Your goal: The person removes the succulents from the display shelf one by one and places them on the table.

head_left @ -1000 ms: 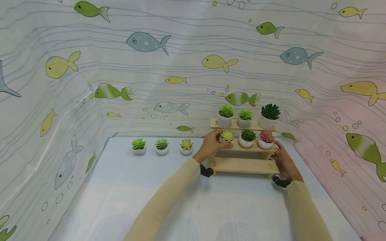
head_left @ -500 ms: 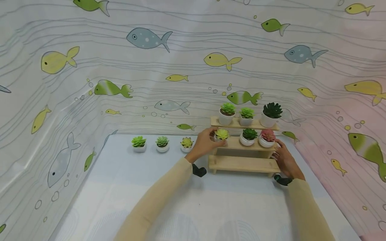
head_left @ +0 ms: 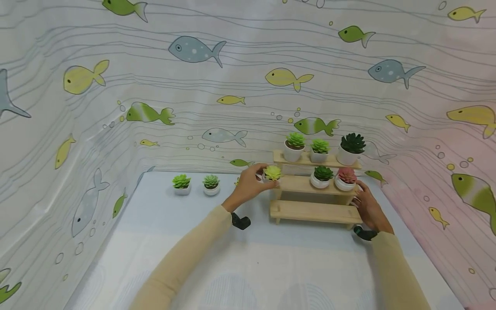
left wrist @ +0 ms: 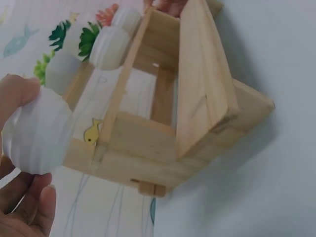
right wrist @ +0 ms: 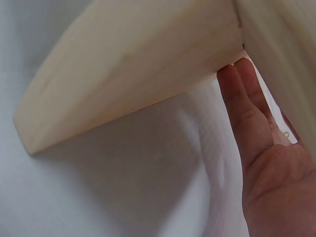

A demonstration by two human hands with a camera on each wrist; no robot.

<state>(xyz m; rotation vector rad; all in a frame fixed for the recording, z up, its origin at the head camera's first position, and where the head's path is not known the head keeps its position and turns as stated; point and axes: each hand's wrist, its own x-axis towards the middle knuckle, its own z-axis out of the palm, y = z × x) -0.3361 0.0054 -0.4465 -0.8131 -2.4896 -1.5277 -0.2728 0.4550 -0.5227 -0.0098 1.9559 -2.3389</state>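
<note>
My left hand (head_left: pixel 249 183) pinches a white round pot with a yellow-green succulent (head_left: pixel 272 173) just off the left end of the wooden tiered stand (head_left: pixel 315 211). In the left wrist view, the ribbed white pot (left wrist: pixel 38 132) sits between thumb and fingers, apart from the stand. My right hand (head_left: pixel 369 206) holds the stand's right end, its fingers (right wrist: pixel 237 94) against the wood. On the middle tier are a dark green succulent (head_left: pixel 322 176) and a red succulent (head_left: pixel 346 178). The lowest tier bears nothing.
On the top tier stand a bright green succulent (head_left: pixel 295 146), a smaller green one (head_left: pixel 319 150) and a dark green one (head_left: pixel 351 148). Two potted succulents, one square-potted (head_left: pixel 181 184) and one round-potted (head_left: pixel 211 184), stand left on the table (head_left: pixel 248 258). My left hand mostly hides another.
My left hand has carried the yellow-green succulent leftward off the middle tier, past the stand's left end. The right hand stays at the stand's right end.
</note>
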